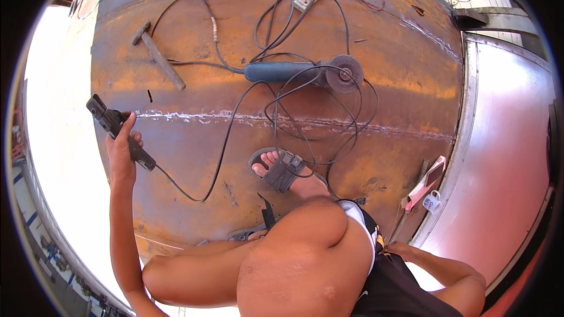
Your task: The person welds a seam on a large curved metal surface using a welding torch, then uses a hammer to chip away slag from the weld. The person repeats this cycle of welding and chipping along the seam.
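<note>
Rusty metal surf. (pixel 411 91) w/ hammer (pixel 161 61), blue grinder (pixel 281 72), pwr strip (pixel 302 3), cables (pixel 214 28).

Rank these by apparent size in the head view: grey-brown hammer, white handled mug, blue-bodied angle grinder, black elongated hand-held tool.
Largest to smallest:
Blue-bodied angle grinder
Black elongated hand-held tool, partly behind the left hand
Grey-brown hammer
White handled mug
</note>
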